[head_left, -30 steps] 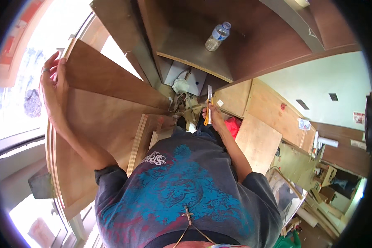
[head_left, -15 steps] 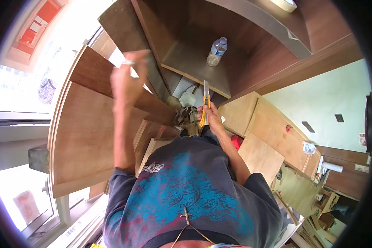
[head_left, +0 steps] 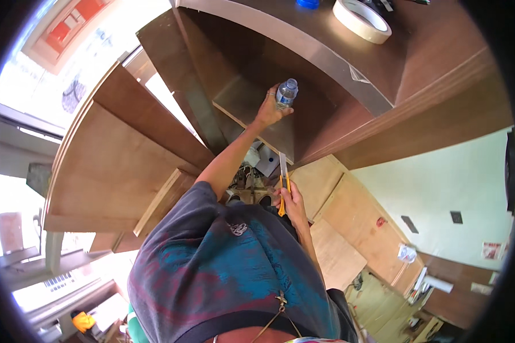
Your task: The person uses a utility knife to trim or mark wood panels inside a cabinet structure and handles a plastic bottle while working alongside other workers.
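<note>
My left hand (head_left: 269, 111) is closed around a clear plastic water bottle (head_left: 286, 92) inside the brown cabinet compartment (head_left: 315, 134). My right hand (head_left: 292, 201) grips a yellow utility knife (head_left: 284, 183) low in front of my torso, its long blade pointing forward toward the edge of the compartment's lower board. A few small objects and my shoes show below, partly hidden.
A roll of cream tape (head_left: 360, 20) lies on the upper shelf with a blue object and tools. Curved plywood panels (head_left: 114, 160) stand at the left by bright windows. Plywood boards (head_left: 337, 240) lean at the right, below a pale wall (head_left: 435, 183).
My left hand has moved from the plywood panel edge at the left into the compartment and now holds the bottle. The view has shifted, showing more of the upper shelf.
</note>
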Demonstrator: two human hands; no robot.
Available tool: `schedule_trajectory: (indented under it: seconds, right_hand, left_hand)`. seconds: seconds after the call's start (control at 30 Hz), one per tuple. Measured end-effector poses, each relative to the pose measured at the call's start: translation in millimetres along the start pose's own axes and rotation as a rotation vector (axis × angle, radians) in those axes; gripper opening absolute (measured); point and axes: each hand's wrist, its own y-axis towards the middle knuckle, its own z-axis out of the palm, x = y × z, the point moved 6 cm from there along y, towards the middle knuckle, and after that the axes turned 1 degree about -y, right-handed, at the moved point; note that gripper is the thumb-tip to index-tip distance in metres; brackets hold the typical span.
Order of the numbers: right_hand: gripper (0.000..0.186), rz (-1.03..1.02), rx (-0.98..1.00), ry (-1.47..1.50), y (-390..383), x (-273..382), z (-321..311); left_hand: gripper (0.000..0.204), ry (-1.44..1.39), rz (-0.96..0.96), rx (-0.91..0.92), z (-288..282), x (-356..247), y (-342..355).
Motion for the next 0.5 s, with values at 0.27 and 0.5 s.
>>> schedule_trajectory:
  seconds: [0.27, 0.5]
  right_hand:
    - [0.037, -0.046, 0.097, -0.093, -3.7, 31.8, -19.3]
    - [0.034, -0.189, 0.085, -0.157, 8.4, 110.8, -6.1]
  left_hand:
    - [0.059, 0.168, 0.018, -0.011, -28.0, -35.7, -18.4]
    - [0.056, 0.619, 0.383, -0.023, -118.2, -120.0, -38.2]
